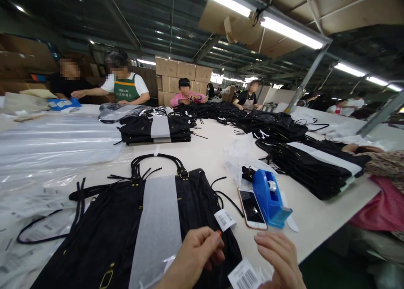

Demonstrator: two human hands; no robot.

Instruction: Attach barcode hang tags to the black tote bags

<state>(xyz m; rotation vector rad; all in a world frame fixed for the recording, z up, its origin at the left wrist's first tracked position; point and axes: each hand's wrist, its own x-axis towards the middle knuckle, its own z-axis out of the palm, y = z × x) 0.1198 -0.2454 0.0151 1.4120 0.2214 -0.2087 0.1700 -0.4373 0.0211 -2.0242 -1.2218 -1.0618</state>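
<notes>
A black handbag [202, 204] lies in front of me with its handles pointing away, a strip of white tissue paper [158, 213] down its middle. My left hand [198, 255] is over the bag's lower right part, thumb and fingers pinched together. A small reddish spot shows at its fingertips; what it grips I cannot make out. Just beyond it is a white barcode tag [224, 220] at the bag's edge. To the right, my right hand [280, 259] is curled with fingers together, and a second barcode tag [244, 276] is held at its thumb side, partly cut off below.
Right of the bag sit a phone [252, 209] and a blue tape dispenser [271, 198]. Stacked black bags [315, 167] stand at right, more [158, 129] ahead. Clear plastic sheets [63, 141] cover the left. Several co-workers are around the table [208, 150].
</notes>
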